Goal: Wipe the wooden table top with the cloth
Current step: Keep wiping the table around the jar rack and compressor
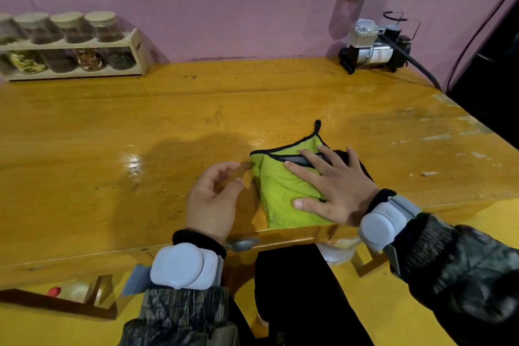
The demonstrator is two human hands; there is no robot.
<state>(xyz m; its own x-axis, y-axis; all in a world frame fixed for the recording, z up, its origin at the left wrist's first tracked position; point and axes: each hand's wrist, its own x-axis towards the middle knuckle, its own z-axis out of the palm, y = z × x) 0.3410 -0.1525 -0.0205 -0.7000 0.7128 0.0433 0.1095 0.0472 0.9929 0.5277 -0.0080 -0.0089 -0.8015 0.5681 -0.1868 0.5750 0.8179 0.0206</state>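
flat and spread, the right hand (334,188) presses its palm and straight fingers down on the cloth (280,191), pinning it without curling round it. the left hand (213,199) sits just beside the cloth's left edge, fingers loosely curled and holding nothing that shows; its fingertips are blurred near the cloth's corner, so whether they touch it cannot be told. the cloth is a lime-green terry piece with black edging, folded over on itself and lying on the wooden table top (140,126) close to the near edge, with a small hanging loop (318,124) pointing away from the person. it looks light, soft and limp, so it should bunch or unfold if pushed from 1 corner; a broad flat palm over the folded middle, as the right hand has it, seems the better hold for wiping. the varnished wood looks glossy, so the cloth will likely slide easily and needs downward pressure. a rack of jars (75,48) and a small pump (376,48) stand well apart at the back
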